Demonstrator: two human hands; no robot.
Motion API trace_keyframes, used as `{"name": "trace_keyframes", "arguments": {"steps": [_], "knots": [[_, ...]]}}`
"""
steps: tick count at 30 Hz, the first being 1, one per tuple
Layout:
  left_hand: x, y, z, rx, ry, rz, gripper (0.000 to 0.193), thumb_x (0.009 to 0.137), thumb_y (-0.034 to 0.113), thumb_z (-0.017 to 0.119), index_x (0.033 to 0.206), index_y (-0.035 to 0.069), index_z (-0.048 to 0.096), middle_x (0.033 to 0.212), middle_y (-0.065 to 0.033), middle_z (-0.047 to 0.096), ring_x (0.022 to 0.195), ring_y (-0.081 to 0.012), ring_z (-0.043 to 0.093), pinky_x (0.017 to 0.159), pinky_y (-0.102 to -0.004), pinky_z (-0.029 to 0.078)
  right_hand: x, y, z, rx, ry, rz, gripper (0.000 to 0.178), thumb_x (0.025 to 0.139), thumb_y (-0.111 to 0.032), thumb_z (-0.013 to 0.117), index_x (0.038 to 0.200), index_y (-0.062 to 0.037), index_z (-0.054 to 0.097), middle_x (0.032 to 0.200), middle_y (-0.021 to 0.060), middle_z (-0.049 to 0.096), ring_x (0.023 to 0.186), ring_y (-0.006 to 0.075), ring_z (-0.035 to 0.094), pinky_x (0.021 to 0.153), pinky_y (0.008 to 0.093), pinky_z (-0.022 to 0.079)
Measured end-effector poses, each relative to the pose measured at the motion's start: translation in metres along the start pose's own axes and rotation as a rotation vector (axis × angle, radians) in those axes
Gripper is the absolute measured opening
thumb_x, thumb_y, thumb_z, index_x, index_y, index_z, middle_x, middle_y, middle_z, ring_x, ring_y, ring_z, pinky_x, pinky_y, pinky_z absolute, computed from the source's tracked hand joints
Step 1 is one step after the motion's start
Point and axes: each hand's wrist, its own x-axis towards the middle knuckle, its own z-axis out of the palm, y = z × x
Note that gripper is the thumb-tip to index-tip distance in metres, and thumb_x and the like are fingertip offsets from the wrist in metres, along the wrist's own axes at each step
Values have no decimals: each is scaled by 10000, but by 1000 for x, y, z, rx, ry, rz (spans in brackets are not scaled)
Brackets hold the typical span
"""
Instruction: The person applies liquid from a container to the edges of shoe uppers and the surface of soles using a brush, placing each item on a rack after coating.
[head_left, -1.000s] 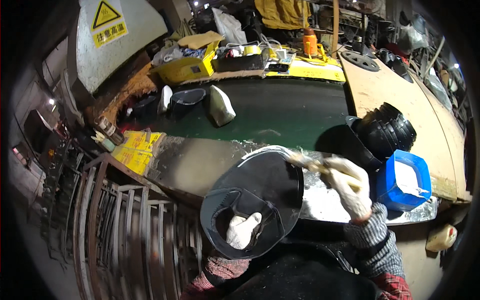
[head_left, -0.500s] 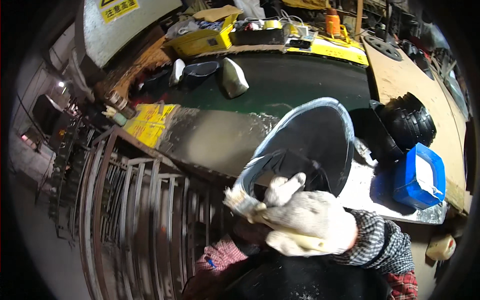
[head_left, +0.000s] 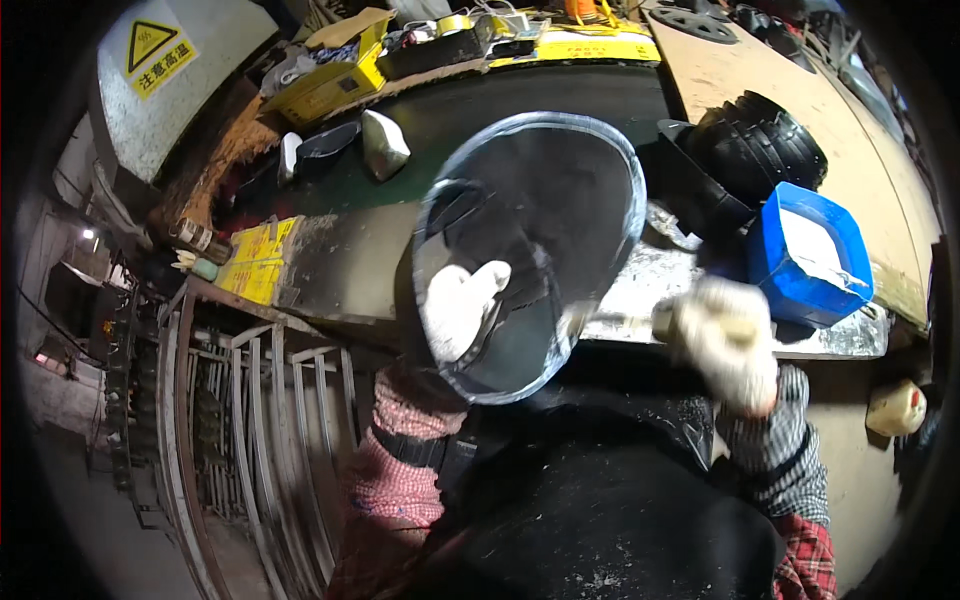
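A hollow black oval piece (head_left: 540,190) with a pale, wet-looking rim is tilted up in front of me. My left hand (head_left: 460,310), in a white glove, holds it at the lower left; the glove shows inside the rim, while the wrist passes behind the edge. My gloved right hand (head_left: 725,335), blurred by motion, is closed around the handle of a brush (head_left: 630,322). The brush's smeared tip lies against or just in front of the lower right rim; I cannot tell whether they touch. Right of the piece stands a blue tub (head_left: 810,265) with white contents.
Several nested black curved pieces (head_left: 760,145) stand behind the tub. Pale-sided pieces (head_left: 385,145) lie on the dark worktop (head_left: 470,95). Yellow boxes (head_left: 325,90) line the back. A metal rack (head_left: 260,430) stands at left, and a whitish jug (head_left: 895,408) sits low at right.
The oval piece has turned more upright and shifted left. My right hand has swung right, away from the lower left rim, with the brush. My left glove now shows inside the piece.
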Motion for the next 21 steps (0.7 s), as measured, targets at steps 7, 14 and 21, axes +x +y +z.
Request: {"name": "trace_keyframes", "arguments": {"steps": [7,14,21], "knots": [[-1,28,-4,-1022,163,-1061,94,923,84,619,996,26,604,779,18,576,667,-64,524,589,-236,451,41,30,-16,-204,358,-601,253,944,-110,561,1130,47,632,950,146,658,748,175,642,639,265,509],[17,-30,40,-1411,264,-928,409,929,-11,493,1338,-6,474,1259,-119,581,1113,-197,588,912,-322,515,18,56,6,-163,-118,-674,396,801,-191,747,1114,24,635,825,125,669,701,289,652,614,374,516],[90,-147,68,183,-137,-656,289,987,268,532,1031,17,668,1011,-131,717,929,-265,681,849,-327,529,24,73,-8,-205,45,-482,329,734,-136,758,1006,16,655,811,143,664,674,307,643,628,379,521]]}}
